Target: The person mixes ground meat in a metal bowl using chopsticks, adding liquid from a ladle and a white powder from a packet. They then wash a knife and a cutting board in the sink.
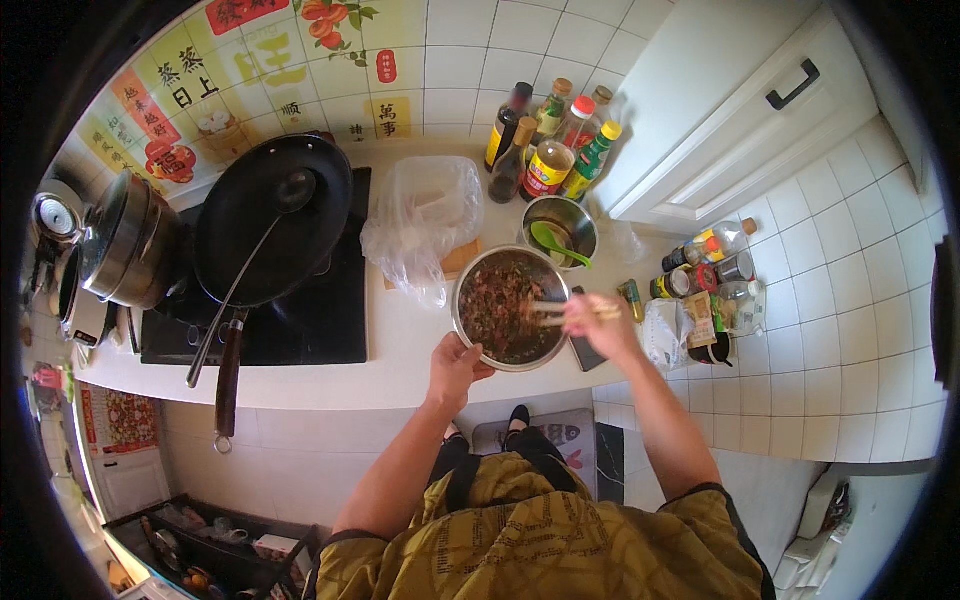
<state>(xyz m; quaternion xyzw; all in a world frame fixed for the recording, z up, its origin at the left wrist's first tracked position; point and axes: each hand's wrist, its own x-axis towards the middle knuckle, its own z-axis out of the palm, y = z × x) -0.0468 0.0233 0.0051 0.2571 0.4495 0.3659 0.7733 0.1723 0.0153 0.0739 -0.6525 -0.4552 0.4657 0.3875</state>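
A round stainless steel bowl [564,276] stands at the front of the counter, holding a dark reddish mixture with green bits [501,304]. My left hand [456,369] grips its rim at the lower left. In my right hand [600,324] is a pair of light chopsticks [551,313], somewhat blurred, their tips down in the mixture. Just behind the bowl is a smaller steel pot [589,217] with a green spoon [559,244] in it. A clear plastic bag [431,199] lies behind and to the left, partly over a wooden board [461,259].
Left, a black wok [247,217] with a long ladle [247,281] tilts over the black cooktop [330,330], beside a lidded steamer pot [124,255]. Sauce bottles [547,169] stand at the back. A dark phone-like object [589,352] lies under my right hand; jars and packets [701,281] are farther right.
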